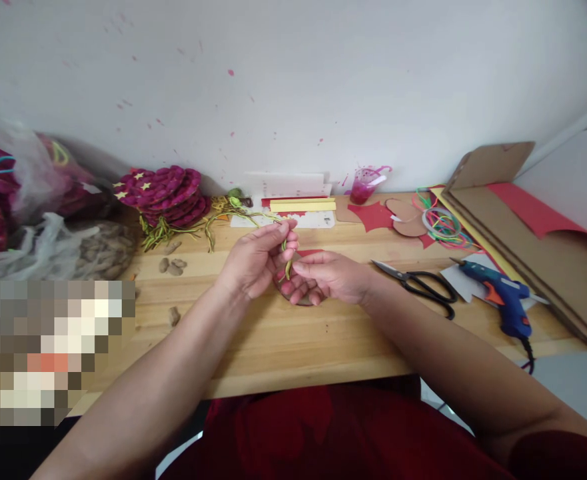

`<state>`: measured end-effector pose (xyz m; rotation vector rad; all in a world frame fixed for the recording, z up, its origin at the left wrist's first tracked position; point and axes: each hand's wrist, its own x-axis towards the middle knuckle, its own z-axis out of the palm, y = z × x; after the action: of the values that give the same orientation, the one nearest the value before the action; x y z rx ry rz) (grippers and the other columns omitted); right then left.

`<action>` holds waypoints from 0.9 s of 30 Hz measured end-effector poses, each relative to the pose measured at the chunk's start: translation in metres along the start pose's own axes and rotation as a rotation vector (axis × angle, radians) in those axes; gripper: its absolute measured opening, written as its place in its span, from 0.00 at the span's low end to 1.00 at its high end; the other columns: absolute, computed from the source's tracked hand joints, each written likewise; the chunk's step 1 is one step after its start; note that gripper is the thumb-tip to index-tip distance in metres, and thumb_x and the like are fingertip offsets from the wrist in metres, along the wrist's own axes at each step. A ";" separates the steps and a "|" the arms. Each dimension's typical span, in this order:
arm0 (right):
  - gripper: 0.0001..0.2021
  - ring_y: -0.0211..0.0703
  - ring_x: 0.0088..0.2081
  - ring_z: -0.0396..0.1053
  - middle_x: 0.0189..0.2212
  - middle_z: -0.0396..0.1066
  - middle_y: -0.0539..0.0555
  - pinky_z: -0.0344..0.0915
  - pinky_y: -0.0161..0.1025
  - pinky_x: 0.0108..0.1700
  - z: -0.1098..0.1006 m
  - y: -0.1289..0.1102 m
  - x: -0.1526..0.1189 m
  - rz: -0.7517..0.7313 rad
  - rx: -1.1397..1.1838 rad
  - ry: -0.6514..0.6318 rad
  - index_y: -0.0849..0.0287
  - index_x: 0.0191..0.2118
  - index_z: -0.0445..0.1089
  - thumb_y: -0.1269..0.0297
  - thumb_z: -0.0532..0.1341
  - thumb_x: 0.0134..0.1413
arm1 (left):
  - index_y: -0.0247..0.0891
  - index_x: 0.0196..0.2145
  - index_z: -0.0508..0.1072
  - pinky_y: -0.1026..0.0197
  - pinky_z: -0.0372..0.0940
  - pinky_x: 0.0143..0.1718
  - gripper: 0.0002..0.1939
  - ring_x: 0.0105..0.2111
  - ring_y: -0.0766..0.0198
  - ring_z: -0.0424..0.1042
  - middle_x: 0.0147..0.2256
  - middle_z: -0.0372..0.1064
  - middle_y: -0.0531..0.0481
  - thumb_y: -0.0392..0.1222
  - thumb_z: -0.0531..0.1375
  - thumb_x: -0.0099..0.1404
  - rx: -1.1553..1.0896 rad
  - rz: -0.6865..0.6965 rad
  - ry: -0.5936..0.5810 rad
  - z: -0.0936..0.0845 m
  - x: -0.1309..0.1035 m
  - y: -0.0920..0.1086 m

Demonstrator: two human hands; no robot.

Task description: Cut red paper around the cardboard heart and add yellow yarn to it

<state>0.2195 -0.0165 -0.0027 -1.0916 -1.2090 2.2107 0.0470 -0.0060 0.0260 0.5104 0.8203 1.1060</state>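
Note:
In the head view, my left hand pinches a thin green-yellow cord between thumb and fingers. My right hand is closed on the cord's lower end, just to the right, with the other fingers curled loosely. From my left hand the cord seems to run back toward a tangle of similar strands. Beneath both hands lies a round brown disc, with a bit of red paper behind it; most of the disc is hidden by my fingers.
Black scissors and a blue glue gun lie on the right, before leaning cardboard. A cup of pink liquid stands by the wall. Left are stacked magenta pieces, loose peanuts and a bag of peanuts.

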 end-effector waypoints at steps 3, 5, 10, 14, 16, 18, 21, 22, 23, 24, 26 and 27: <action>0.13 0.38 0.33 0.77 0.37 0.79 0.58 0.65 0.26 0.24 0.001 0.000 0.000 -0.023 -0.039 -0.004 0.62 0.41 0.76 0.56 0.63 0.64 | 0.24 0.42 0.78 0.74 0.72 0.26 0.08 0.23 0.72 0.74 0.28 0.75 0.46 0.27 0.59 0.69 -0.005 0.009 -0.008 0.000 0.000 0.001; 0.13 0.38 0.33 0.77 0.36 0.78 0.57 0.65 0.26 0.24 0.002 0.000 -0.001 -0.035 -0.071 0.003 0.61 0.41 0.76 0.54 0.64 0.63 | 0.25 0.41 0.78 0.74 0.72 0.25 0.08 0.23 0.72 0.74 0.28 0.75 0.47 0.27 0.58 0.70 -0.006 0.009 -0.013 0.000 0.000 0.001; 0.18 0.38 0.33 0.77 0.36 0.78 0.57 0.64 0.27 0.24 0.005 0.000 -0.002 -0.026 -0.063 0.014 0.61 0.38 0.74 0.48 0.66 0.60 | 0.26 0.41 0.78 0.74 0.71 0.25 0.07 0.22 0.72 0.74 0.28 0.75 0.47 0.28 0.60 0.69 -0.001 0.008 -0.020 -0.001 0.001 -0.001; 0.18 0.37 0.32 0.77 0.36 0.78 0.55 0.64 0.27 0.24 0.007 0.004 0.000 -0.055 -0.064 0.009 0.59 0.40 0.73 0.47 0.66 0.59 | 0.27 0.41 0.78 0.73 0.70 0.25 0.06 0.21 0.72 0.73 0.29 0.75 0.47 0.29 0.62 0.67 0.017 0.032 -0.022 0.000 0.000 -0.005; 0.16 0.37 0.30 0.76 0.33 0.77 0.54 0.62 0.26 0.22 0.007 0.005 0.001 -0.085 -0.063 0.019 0.59 0.39 0.72 0.49 0.65 0.62 | 0.27 0.41 0.78 0.73 0.70 0.26 0.06 0.22 0.72 0.73 0.28 0.75 0.47 0.30 0.63 0.66 0.024 0.049 -0.022 0.000 -0.001 -0.006; 0.15 0.36 0.27 0.75 0.28 0.76 0.53 0.58 0.26 0.20 0.008 0.005 0.001 -0.095 -0.070 0.028 0.61 0.36 0.70 0.52 0.62 0.65 | 0.27 0.41 0.79 0.73 0.70 0.27 0.06 0.23 0.72 0.73 0.28 0.75 0.48 0.30 0.64 0.66 0.029 0.067 -0.021 0.001 -0.001 -0.006; 0.16 0.35 0.21 0.72 0.23 0.74 0.51 0.55 0.27 0.18 0.011 0.004 0.000 -0.077 -0.115 0.018 0.60 0.32 0.66 0.54 0.59 0.68 | 0.27 0.41 0.79 0.73 0.71 0.28 0.06 0.26 0.71 0.75 0.30 0.75 0.47 0.30 0.63 0.66 0.031 0.087 -0.010 0.001 0.000 -0.007; 0.16 0.34 0.20 0.71 0.23 0.74 0.51 0.54 0.28 0.18 0.012 0.003 -0.001 -0.075 -0.138 0.005 0.60 0.32 0.65 0.54 0.58 0.69 | 0.28 0.41 0.79 0.74 0.71 0.28 0.06 0.27 0.71 0.76 0.30 0.75 0.46 0.29 0.63 0.66 0.032 0.094 -0.005 0.000 0.000 -0.007; 0.16 0.33 0.19 0.70 0.23 0.74 0.51 0.55 0.28 0.19 0.013 0.003 -0.001 -0.077 -0.163 -0.007 0.60 0.32 0.65 0.54 0.57 0.69 | 0.28 0.41 0.79 0.74 0.70 0.27 0.06 0.28 0.70 0.77 0.31 0.76 0.46 0.29 0.63 0.66 0.035 0.102 -0.002 0.000 0.000 -0.007; 0.16 0.33 0.18 0.69 0.23 0.74 0.51 0.55 0.28 0.19 0.014 0.003 -0.002 -0.077 -0.194 -0.019 0.60 0.32 0.65 0.54 0.56 0.70 | 0.28 0.40 0.79 0.75 0.70 0.27 0.06 0.29 0.70 0.77 0.31 0.76 0.45 0.29 0.64 0.66 0.038 0.110 -0.002 0.000 0.000 -0.007; 0.17 0.32 0.19 0.68 0.24 0.74 0.52 0.57 0.29 0.21 0.014 0.002 -0.004 -0.070 -0.267 -0.046 0.60 0.32 0.65 0.55 0.54 0.71 | 0.28 0.39 0.80 0.75 0.70 0.28 0.05 0.29 0.69 0.77 0.31 0.76 0.45 0.29 0.65 0.64 0.043 0.112 -0.009 0.000 -0.001 -0.008; 0.17 0.32 0.20 0.69 0.25 0.75 0.53 0.57 0.29 0.22 0.014 0.003 -0.004 -0.066 -0.309 -0.054 0.60 0.32 0.65 0.55 0.53 0.71 | 0.28 0.38 0.80 0.74 0.70 0.28 0.05 0.28 0.70 0.76 0.31 0.77 0.45 0.29 0.66 0.64 0.046 0.100 -0.018 0.000 -0.002 -0.008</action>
<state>0.2116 -0.0281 0.0016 -1.0923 -1.6264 2.0614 0.0513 -0.0106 0.0208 0.6045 0.8126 1.1749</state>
